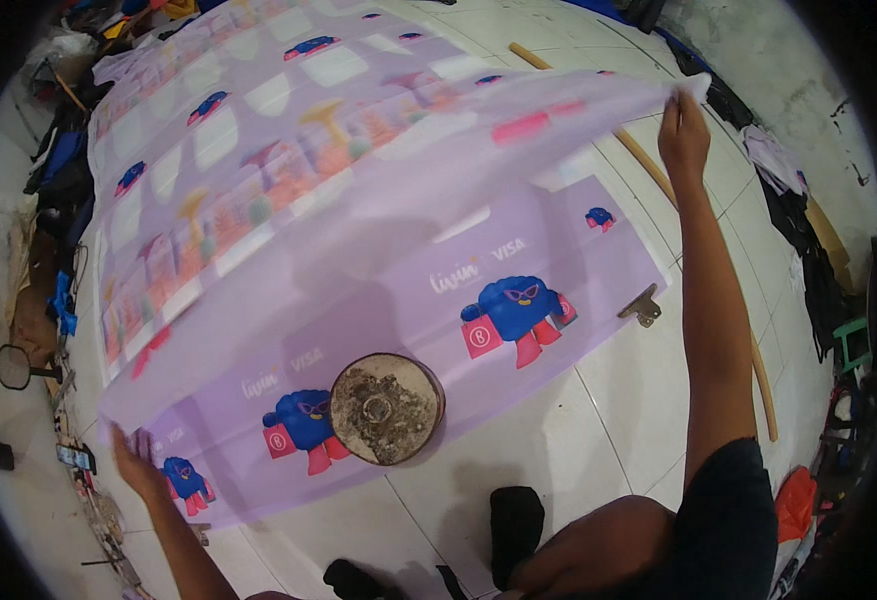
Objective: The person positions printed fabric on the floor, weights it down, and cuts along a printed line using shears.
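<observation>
A wide lavender printed fabric sheet (399,225) is raised and slightly blurred between my two hands, sloping across the view. Up at the far right, my right hand (685,138) is closed on one corner of it. My left hand (135,470), low at the left, grips the opposite corner, its fingers partly hidden. Beneath lies another lavender printed layer (599,285) with blue cartoon figures and pink bags. A round, grimy disc-shaped weight (384,410) rests on its near edge. A metal bulldog clip (643,306) is fixed to that layer's right edge.
More printed fabric (249,120) spreads over the white tiled floor (559,450). A long wooden stick (763,385) lies along the right. Cloth heaps line both walls; a red plastic bag (795,503) and green stool (852,343) sit at right. My dark-socked feet (516,525) are nearby.
</observation>
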### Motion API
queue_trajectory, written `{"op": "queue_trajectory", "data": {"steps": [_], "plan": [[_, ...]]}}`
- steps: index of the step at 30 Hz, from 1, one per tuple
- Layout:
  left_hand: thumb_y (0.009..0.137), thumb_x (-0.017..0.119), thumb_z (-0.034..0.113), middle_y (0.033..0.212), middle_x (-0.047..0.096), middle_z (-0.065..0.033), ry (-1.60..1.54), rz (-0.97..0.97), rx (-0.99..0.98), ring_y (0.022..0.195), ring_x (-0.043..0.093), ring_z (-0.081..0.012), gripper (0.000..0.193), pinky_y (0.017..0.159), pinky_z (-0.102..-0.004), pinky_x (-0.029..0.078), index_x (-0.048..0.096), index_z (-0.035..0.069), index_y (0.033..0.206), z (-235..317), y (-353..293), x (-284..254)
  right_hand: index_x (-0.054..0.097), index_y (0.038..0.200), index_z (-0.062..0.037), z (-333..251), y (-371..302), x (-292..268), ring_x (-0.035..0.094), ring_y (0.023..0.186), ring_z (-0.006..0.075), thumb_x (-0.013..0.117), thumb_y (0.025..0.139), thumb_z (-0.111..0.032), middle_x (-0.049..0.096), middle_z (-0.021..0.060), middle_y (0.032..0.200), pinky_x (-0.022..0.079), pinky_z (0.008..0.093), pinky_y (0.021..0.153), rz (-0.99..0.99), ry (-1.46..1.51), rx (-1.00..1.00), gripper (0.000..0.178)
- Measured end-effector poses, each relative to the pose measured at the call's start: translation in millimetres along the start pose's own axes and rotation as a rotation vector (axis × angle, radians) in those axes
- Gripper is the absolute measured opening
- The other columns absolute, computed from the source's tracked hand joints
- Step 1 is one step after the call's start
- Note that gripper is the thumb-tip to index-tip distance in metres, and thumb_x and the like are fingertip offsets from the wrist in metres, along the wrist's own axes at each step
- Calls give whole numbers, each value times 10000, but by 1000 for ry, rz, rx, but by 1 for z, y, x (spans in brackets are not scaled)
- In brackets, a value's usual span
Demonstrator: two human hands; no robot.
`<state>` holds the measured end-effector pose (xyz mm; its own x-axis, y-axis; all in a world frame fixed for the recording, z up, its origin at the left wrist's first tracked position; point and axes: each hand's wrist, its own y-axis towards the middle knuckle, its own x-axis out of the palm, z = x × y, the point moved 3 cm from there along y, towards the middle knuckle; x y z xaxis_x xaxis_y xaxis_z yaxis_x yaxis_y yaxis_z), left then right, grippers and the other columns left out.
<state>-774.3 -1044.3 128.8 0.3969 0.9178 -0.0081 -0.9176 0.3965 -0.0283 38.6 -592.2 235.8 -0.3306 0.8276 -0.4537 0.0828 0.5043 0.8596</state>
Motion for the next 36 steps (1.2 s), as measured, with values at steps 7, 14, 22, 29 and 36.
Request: {"op": "queue_trajectory", "data": {"steps": [7, 14, 22, 29, 36], "plan": [[929, 591, 284, 1253, 540, -45, 200, -108, -405, 1013, 563, -214, 534, 833, -375, 501, 464, 97, 1413, -107, -116, 22, 607, 1028, 1, 123, -186, -24, 612, 933, 429, 497, 919, -141, 639, 249, 957, 486, 494, 839, -683, -117, 173, 209], [896, 599, 128, 1135, 588, -60, -64, 123, -297, 965, 600, -206, 364, 808, -343, 518, 529, 68, 1248, -125, -99, -47, 628, 1029, 32, 139, -236, -11, 615, 966, 421, 517, 895, -124, 651, 250, 1006, 487, 468, 868, -902, -220, 134, 233], [767, 701, 671, 714, 516, -10, -303, 48, -599, 500, 495, -104, 573, 433, -202, 416, 595, 156, 993, -163, -66, -72, 567, 1227, -93, 146, -259, -11, 546, 1178, 373, 601, 844, -226, 573, 190, 1249, 463, 546, 953, -1265, -651, 64, 408], [771, 743, 557, 697, 615, -59, 46, -392, -1037, 582, 603, -168, 497, 512, -290, 499, 577, 105, 896, -153, -87, -46, 309, 1493, -146, -98, -248, -37, 342, 1376, 395, 883, 548, -296, 401, 193, 1455, 267, 649, 1085, -1259, -31, -319, 1115], [902, 661, 260, 881, 599, -2, -288, -68, -549, 847, 590, -155, 169, 749, -331, 464, 582, 112, 923, -127, -71, -29, 676, 998, -90, -114, -262, -21, 656, 891, 367, 607, 845, -179, 691, 166, 930, 493, 473, 809, -1167, -77, -172, 190]]}}
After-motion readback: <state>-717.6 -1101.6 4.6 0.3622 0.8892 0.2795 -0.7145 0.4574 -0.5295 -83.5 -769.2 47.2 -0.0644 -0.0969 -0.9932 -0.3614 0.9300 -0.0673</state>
